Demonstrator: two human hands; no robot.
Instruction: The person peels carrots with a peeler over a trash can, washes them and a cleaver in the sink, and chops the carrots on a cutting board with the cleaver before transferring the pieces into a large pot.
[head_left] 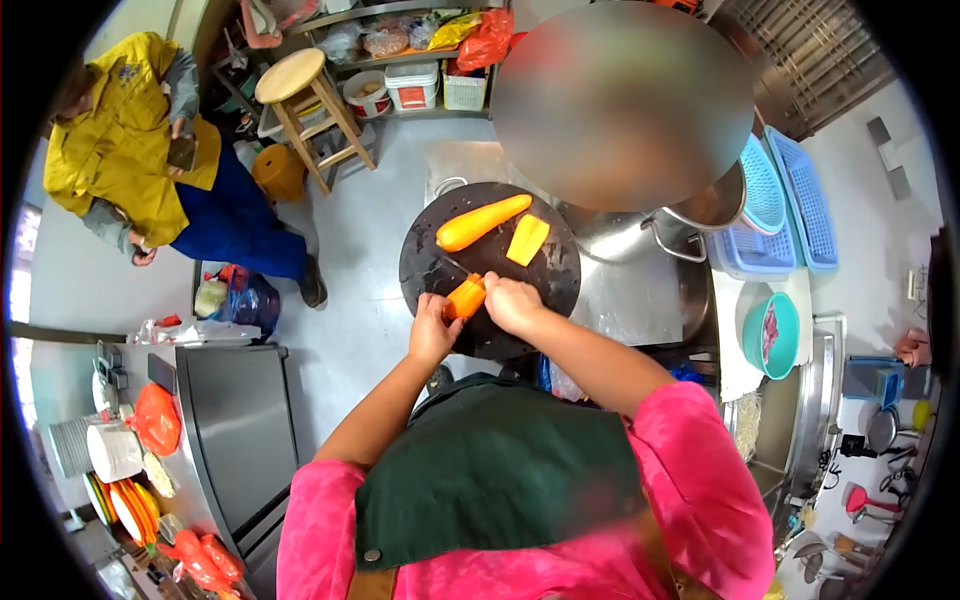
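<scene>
On a round dark chopping board (425, 235) lie a long peeled carrot (484, 222) and, to its right, a shorter cut carrot piece (527, 240). Near the board's front, my left hand (435, 328) holds another carrot piece (466, 297) with its fingers closed on it. My right hand (513, 303) is closed at the right end of that piece, around what seems to be a knife handle. A dark blade (447, 268) is faintly visible just behind the piece; its outline is hard to make out against the board.
A person in a yellow jacket (125, 140) stands at the left, beyond a wooden stool (291, 77). A metal pot (715, 205), blue baskets (803, 195) and a teal bowl with meat (755, 335) are at the right. A steel cabinet (240, 430) stands at the left front.
</scene>
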